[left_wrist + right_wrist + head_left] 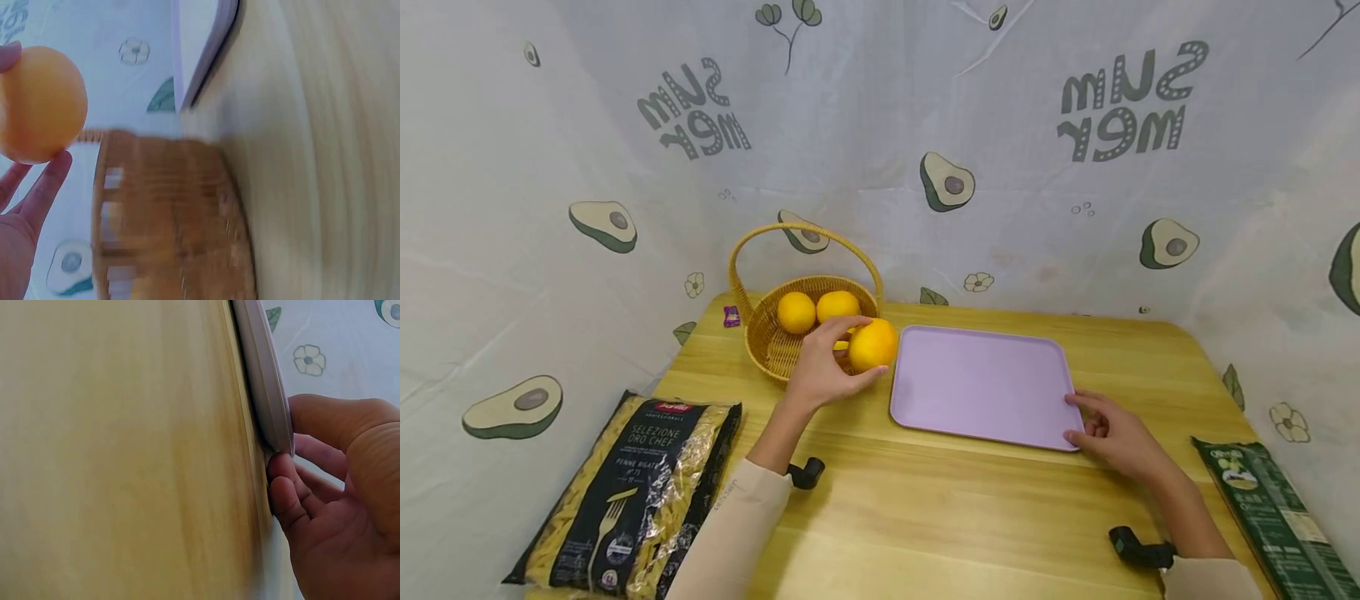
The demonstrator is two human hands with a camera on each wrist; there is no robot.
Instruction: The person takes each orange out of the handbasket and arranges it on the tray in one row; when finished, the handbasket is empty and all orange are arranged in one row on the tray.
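My left hand (822, 367) holds an orange (874, 344) between thumb and fingers, raised by the right rim of a wicker basket (766, 348). Inside that basket lie more oranges (796, 312), partly hidden behind the hand. In the left wrist view the held orange (44, 105) hangs clear of the basket's side (169, 212). A flat lilac tray (985, 383) lies on the table to the right of the basket. At its near right corner my right hand (1116, 437) grips the edge, the thumb on the rim and curled fingers against the side, as the right wrist view shows.
A bag of penne pasta (632, 500) lies at the table's left edge. On the right is a green packet (1277, 508). A small purple wrapped piece (732, 317) sits left of the basket. Behind the wooden table (940, 500) hangs an avocado-print curtain (865, 108).
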